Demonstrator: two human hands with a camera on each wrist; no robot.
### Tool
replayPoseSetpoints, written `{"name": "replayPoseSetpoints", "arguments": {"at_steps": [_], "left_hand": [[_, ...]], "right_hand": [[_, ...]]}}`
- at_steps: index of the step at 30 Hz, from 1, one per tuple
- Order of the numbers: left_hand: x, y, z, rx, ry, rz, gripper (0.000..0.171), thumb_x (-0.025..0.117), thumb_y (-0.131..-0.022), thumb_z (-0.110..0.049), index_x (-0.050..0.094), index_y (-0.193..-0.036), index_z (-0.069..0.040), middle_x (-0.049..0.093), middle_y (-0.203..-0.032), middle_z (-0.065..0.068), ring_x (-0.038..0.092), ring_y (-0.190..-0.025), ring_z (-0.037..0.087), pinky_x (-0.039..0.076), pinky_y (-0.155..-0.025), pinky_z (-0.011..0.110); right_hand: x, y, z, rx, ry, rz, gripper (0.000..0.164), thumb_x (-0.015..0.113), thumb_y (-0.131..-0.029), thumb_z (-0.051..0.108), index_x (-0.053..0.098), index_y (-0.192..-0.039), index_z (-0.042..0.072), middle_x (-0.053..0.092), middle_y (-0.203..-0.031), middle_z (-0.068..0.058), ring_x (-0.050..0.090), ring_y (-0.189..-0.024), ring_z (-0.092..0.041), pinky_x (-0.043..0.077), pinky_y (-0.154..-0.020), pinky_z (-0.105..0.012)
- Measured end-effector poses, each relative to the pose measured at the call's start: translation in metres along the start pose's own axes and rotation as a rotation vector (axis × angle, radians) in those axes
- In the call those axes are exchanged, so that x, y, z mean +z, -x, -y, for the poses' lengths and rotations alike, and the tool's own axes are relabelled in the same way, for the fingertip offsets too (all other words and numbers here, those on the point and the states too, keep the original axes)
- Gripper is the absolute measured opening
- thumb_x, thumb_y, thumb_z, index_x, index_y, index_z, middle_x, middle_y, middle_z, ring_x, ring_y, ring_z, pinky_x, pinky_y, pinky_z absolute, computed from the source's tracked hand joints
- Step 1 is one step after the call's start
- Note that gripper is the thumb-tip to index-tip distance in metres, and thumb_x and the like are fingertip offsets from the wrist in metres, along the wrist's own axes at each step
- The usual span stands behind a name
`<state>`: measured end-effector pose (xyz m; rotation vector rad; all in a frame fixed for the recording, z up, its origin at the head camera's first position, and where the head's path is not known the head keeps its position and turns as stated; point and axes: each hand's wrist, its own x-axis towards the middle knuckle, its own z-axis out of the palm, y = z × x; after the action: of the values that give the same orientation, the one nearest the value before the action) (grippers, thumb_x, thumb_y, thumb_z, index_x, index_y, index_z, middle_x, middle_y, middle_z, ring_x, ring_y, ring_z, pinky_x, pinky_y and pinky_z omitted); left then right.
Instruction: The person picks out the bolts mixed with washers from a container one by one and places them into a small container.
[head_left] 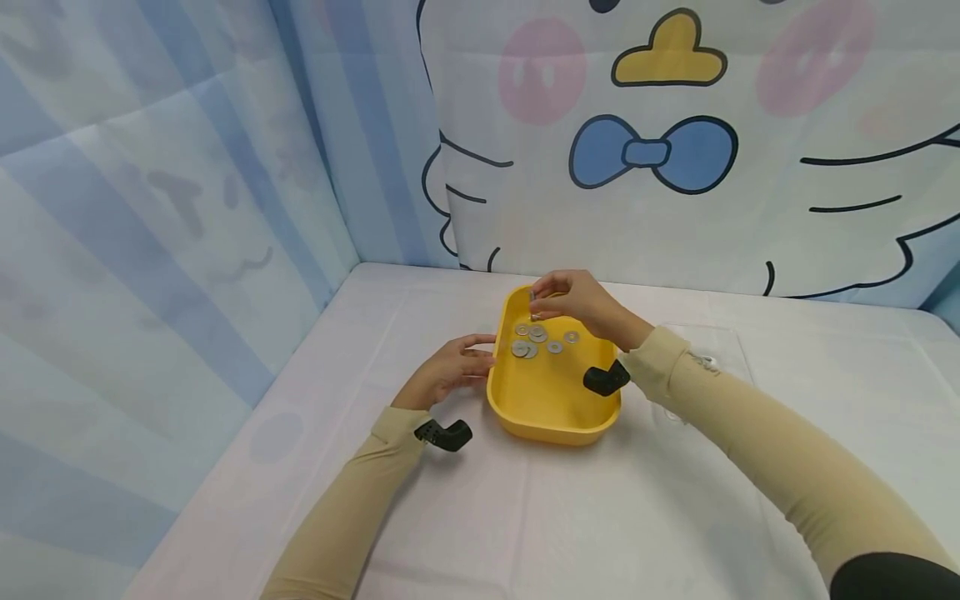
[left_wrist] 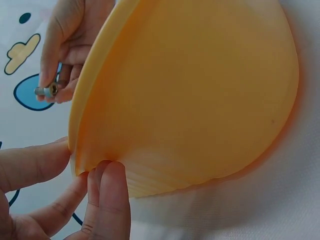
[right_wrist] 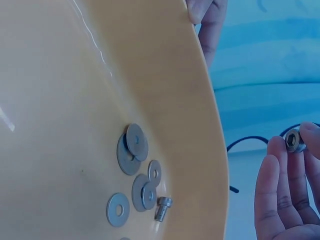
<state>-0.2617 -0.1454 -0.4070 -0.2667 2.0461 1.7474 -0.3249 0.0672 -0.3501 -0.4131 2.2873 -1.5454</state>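
Observation:
My right hand (head_left: 581, 300) pinches a socket-head bolt (right_wrist: 294, 141) between its fingertips, over the far end of a yellow tray (head_left: 555, 435). In the left wrist view the bolt's hex socket faces the camera and its shank points left. At the tray's left side my left hand (head_left: 450, 367) holds the rim, one fingertip over the edge and other fingers against the outer wall. Several flat washers (head_left: 537, 333) lie on the tray floor, some overlapping. Beside them in the right wrist view lies another socket-head bolt (right_wrist: 163, 208).
A clear plastic container (head_left: 722, 340) with small metal pieces stands right of the tray, partly hidden under the right forearm. White cloth (head_left: 600, 517) covers the table. A printed curtain (head_left: 480, 167) hangs behind its far edge.

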Motion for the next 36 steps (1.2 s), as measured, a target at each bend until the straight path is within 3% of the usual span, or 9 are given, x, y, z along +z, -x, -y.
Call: {"name": "replayPoseSetpoints", "arguments": {"at_steps": [7, 18, 25, 36], "left_hand": [[0.001, 0.000, 0.000, -0.010, -0.004, -0.012, 0.048, 0.061, -0.091, -0.011, 0.048, -0.137, -0.019, 0.056, -0.129, 0.013, 0.060, -0.099, 0.019, 0.051, -0.097, 0.036], [0.003, 0.002, -0.001, -0.009, -0.009, -0.025, 0.048, 0.060, -0.091, -0.011, 0.047, -0.137, -0.019, 0.056, -0.128, 0.013, 0.060, -0.099, 0.020, 0.051, -0.097, 0.037], [0.002, 0.001, -0.001, -0.013, -0.007, -0.024, 0.048, 0.061, -0.091, -0.011, 0.048, -0.136, -0.019, 0.057, -0.128, 0.012, 0.061, -0.098, 0.021, 0.051, -0.096, 0.036], [0.002, 0.001, 0.000, -0.002, -0.011, -0.025, 0.048, 0.060, -0.092, -0.011, 0.047, -0.137, -0.018, 0.057, -0.126, 0.013, 0.061, -0.102, 0.022, 0.051, -0.097, 0.037]], "right_hand": [[-0.003, 0.012, 0.006, -0.016, 0.039, 0.017, 0.031, 0.067, -0.087, 0.010, 0.057, -0.113, -0.002, 0.062, -0.102, -0.009, 0.062, -0.106, -0.033, 0.055, -0.089, -0.034], [-0.006, 0.024, 0.007, -0.038, 0.106, 0.031, 0.027, 0.067, -0.086, 0.012, 0.058, -0.109, 0.000, 0.062, -0.101, -0.009, 0.064, -0.090, -0.014, 0.054, -0.092, -0.038], [-0.009, 0.032, 0.010, -0.053, 0.111, 0.030, 0.029, 0.068, -0.086, 0.014, 0.058, -0.109, -0.001, 0.061, -0.103, -0.011, 0.063, -0.092, -0.017, 0.051, -0.096, -0.044], [-0.020, 0.043, 0.011, -0.068, 0.141, 0.033, 0.033, 0.068, -0.086, 0.016, 0.057, -0.112, -0.001, 0.062, -0.105, -0.010, 0.064, -0.090, -0.016, 0.054, -0.092, -0.038]]}}
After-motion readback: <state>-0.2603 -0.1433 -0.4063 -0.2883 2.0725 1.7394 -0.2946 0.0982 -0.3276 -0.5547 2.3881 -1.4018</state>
